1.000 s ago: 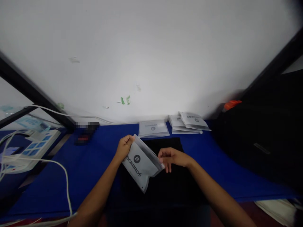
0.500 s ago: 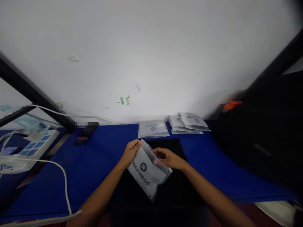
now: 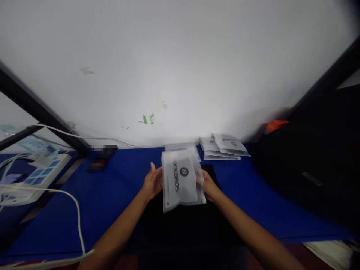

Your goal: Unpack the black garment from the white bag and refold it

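Observation:
A frosted zip bag (image 3: 189, 187) with a round logo and the dark letters "OCKBROS" is held up in front of me, its slider edge to the right. At that edge my right hand (image 3: 210, 186) grips the bag, fingers partly seen through the clear plastic. My left hand (image 3: 152, 183) is at the bag's left edge, thumb raised and apart from it, with the other fingers partly hidden behind the bag. Below lies black cloth (image 3: 185, 225) on the blue table cover (image 3: 112, 195). The bag's contents cannot be made out.
Another frosted bag (image 3: 174, 147) lies behind the held one, near the wall. To its right is a small pile of similar bags (image 3: 230, 144). A white power strip (image 3: 42, 176) and cables are on the left. A large black object (image 3: 309, 161) stands at the right.
The bag has turned from a slant to nearly upright and moved up, now partly covering the bag behind. My left hand's pinch on its top corner has come off; my right hand has shifted right.

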The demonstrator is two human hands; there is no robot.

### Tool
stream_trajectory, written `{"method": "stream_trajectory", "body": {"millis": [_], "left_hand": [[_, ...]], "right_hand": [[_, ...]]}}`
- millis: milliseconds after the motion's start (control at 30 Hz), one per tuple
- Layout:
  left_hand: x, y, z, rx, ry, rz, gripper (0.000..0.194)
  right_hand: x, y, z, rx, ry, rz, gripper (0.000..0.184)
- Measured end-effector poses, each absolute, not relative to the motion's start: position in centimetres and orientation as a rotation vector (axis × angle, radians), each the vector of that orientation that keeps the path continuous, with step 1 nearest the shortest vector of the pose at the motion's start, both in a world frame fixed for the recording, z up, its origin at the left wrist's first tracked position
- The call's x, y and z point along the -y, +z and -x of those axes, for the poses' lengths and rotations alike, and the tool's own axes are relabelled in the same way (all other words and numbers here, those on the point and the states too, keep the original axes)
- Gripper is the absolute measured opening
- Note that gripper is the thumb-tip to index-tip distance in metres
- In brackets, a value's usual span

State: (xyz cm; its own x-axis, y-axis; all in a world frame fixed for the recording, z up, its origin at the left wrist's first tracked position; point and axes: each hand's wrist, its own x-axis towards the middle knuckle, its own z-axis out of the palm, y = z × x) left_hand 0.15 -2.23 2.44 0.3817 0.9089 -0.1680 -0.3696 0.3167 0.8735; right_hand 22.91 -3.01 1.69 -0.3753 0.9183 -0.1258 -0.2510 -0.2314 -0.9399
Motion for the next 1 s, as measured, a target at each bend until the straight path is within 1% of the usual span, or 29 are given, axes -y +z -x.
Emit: {"method": "stream_trajectory", "body": {"millis": [67, 167, 200, 267, 400, 500, 567, 667, 767, 867, 1000], "left_hand": [[2.7, 2.5, -0.3, -0.722, 0.798, -1.014, 0.068], [3.0, 2.6, -0.3, -0.765, 0.51, -1.181, 0.043], [2.8, 2.5, -0.2, -0.801, 0.48, -1.195, 0.036], [2.2, 2.5, 0.4, -0.895, 0.576, -1.169, 0.032], [0.7, 2.3, 1.3, -1.038, 1.055, -0.971, 0.029], [0.3, 2.2, 1.3, -1.06, 1.277, -0.843, 0.033], [0.4, 2.1, 0.9, -1.055, 1.263, -0.832, 0.039], [1.1, 2.2, 0.4, -1.011, 0.998, -0.918, 0.048], [1.5, 2.2, 0.3, -1.013, 0.757, -1.009, 0.043], [1.3, 1.9, 0.4, -1.078, 0.779, -1.039, 0.041], [0.8, 1.6, 0.5, -1.188, 0.986, -1.104, 0.044]], "right_hand": [[2.8, 1.7, -22.8, 0.976, 1.613, 0.951, 0.05], [2.5, 1.7, -22.8, 0.918, 1.548, 0.953, 0.05], [2.5, 1.8, -22.8, 0.92, 1.544, 0.951, 0.049], [2.3, 1.8, -23.0, 0.899, 1.524, 0.951, 0.045], [2.3, 1.8, -23.4, 0.786, 1.524, 1.01, 0.029], [2.5, 1.8, -23.4, 0.836, 1.593, 1.035, 0.026], [2.6, 1.7, -23.1, 0.901, 1.615, 1.021, 0.027], [2.7, 1.5, -22.9, 0.948, 1.58, 1.02, 0.029], [2.7, 1.3, -23.0, 0.959, 1.562, 1.043, 0.027], [2.7, 1.4, -23.4, 0.966, 1.614, 1.044, 0.023], [2.9, 1.5, -23.7, 1.004, 1.689, 1.026, 0.023]]}}
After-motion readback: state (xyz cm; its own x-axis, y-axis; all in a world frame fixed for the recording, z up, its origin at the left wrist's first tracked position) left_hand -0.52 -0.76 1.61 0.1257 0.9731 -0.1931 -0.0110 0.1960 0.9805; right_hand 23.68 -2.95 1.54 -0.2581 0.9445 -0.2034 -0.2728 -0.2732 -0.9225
